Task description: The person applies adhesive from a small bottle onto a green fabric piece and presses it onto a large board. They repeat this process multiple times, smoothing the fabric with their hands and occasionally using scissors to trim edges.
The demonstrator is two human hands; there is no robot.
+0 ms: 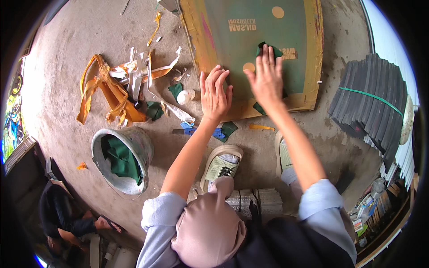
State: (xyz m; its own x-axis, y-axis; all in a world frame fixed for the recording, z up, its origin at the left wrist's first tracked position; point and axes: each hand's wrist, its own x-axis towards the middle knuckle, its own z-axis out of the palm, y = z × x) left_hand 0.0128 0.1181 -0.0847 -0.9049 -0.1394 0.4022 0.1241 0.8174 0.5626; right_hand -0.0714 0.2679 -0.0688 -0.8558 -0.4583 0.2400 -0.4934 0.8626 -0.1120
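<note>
The green sheet (263,40) is laid on a cardboard board (313,58) on the floor (71,53). Both hands, left (215,94) and right (267,76), are pressed flat on it, fingers spread, nothing gripped.

Board (259,49) on the floor (67,44), both hands flat on its near part: left hand (215,96) beside right hand (267,78). Scrap strips (116,89) left of the board; bucket (121,161) nearer, holding cloth (121,158). Tile stack (373,98) right of the board.
</note>
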